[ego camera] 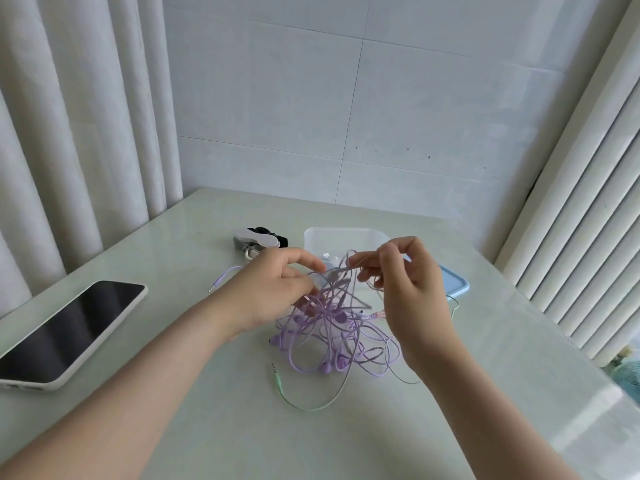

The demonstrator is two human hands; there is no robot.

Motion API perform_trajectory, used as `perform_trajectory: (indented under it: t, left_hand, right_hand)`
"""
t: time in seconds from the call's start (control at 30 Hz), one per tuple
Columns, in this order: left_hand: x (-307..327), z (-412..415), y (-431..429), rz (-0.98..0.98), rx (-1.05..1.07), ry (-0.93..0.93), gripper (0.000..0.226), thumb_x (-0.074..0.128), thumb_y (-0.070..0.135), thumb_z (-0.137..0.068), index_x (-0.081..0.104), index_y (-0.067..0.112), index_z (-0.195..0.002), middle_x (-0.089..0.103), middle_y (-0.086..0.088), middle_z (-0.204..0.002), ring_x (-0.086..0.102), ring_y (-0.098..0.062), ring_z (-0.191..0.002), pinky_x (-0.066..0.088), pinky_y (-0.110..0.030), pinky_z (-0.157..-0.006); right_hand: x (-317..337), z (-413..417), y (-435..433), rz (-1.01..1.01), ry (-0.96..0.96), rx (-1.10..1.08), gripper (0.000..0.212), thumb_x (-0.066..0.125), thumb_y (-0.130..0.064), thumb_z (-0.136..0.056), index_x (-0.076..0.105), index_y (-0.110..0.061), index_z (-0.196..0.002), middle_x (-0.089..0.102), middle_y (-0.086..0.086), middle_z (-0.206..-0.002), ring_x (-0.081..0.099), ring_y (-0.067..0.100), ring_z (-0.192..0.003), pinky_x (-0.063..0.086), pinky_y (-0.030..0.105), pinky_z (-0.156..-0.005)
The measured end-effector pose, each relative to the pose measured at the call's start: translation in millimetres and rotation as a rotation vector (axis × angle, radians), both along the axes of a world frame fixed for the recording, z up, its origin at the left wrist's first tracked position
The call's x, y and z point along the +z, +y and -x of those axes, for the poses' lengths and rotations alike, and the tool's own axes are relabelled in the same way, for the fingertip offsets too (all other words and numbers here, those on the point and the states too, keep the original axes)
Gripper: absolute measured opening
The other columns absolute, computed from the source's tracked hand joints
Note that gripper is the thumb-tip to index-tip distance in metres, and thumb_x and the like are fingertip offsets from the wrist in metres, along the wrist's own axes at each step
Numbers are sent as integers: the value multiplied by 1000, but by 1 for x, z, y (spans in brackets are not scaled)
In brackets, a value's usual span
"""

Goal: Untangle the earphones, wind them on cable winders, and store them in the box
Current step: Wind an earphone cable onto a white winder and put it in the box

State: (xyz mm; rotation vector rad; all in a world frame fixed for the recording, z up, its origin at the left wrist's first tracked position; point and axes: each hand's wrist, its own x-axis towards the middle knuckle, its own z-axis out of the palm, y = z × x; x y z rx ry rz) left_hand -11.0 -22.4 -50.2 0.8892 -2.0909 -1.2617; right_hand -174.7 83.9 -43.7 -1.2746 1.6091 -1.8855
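A pale, glossy desk [207,431] met a white tiled wall [346,98] at the far side; pleated white curtains [69,133] hung left, white vertical slats [581,220] stood right.

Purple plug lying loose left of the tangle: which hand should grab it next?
Left hand, probably: the purple plug lies on the table just to its left, while the right hand is across the tangle, pinching a raised strand.

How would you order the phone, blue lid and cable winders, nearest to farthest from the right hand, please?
1. blue lid, just right of the right hand.
2. cable winders, beyond the left hand.
3. phone, far left.
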Motion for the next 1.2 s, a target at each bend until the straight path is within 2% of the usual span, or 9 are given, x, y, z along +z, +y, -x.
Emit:
perform_trajectory:
  t: [0.17,0.3,0.43,0.53,0.67,0.77,0.83,0.97,1.2]
  left_hand:
    - [-5,0,-5,124,72,-22,40,50,-1,-99,66,35,-104,62,-3,-85,54,-16,-66,46,-30,-64]
    - [-5,2,-5,296,194,-79,53,41,-6,-95,72,36,-102,57,2,-78,45,-5,-59,37,-20,-54]
    - [-3,7,0,363,222,-89,42,43,18,-102,76,44,-104,59,4,-109,57,-8,-104,40,-21,-92]
    - [-2,9,7,368,138,-115,26,53,60,-99,73,50,-112,54,12,-112,48,-1,-112,20,3,-86]
    - [-10,15,12,532,148,-111,62,64,81,-76,61,51,-131,53,21,-124,47,-4,-119,24,-19,-97]
    - [-12,15,14,604,90,-91,72,65,89,-66,61,54,-128,59,27,-122,51,5,-118,29,-32,-105]
    - [-13,17,15,596,93,-31,57,62,83,-75,64,51,-121,69,26,-108,62,3,-108,41,-40,-103]
    - [-15,22,10,498,128,67,24,56,36,-104,77,26,-106,75,8,-84,68,-12,-83,53,-35,-83]
    - [-19,17,7,373,27,-1,34,57,14,-101,61,33,-128,77,8,-87,71,-15,-85,55,-34,-82]
  right_hand:
    - [3,-4,0,-9,-175,28,16,31,-19,-113,40,-13,-102,82,6,-93,76,25,-82,47,40,-78]
    - [0,-6,-1,32,-105,-74,17,34,-21,-114,41,-11,-103,81,6,-86,74,25,-70,47,36,-67]
    - [0,-5,-2,7,-31,-87,19,54,-17,-108,59,-1,-98,79,8,-81,78,26,-70,52,34,-62]
    - [1,-5,0,4,-45,-48,22,55,-17,-107,62,2,-99,80,8,-82,78,26,-74,56,32,-65]
    - [1,-5,2,21,11,-18,23,48,-25,-111,56,-5,-101,81,5,-82,77,20,-79,51,21,-65]
    - [1,-6,1,2,49,-16,23,45,-27,-113,53,-8,-103,81,0,-82,76,15,-80,51,19,-67]
    - [0,-6,0,13,53,-3,22,44,-26,-113,51,-7,-104,81,1,-83,77,18,-81,57,29,-74]
    - [-2,-5,-1,31,28,8,19,46,-22,-112,50,-6,-103,81,5,-87,80,25,-80,61,38,-70]
    - [-6,-1,-5,99,-11,-93,18,43,-20,-113,52,-8,-104,77,10,-84,78,28,-77,62,43,-63]
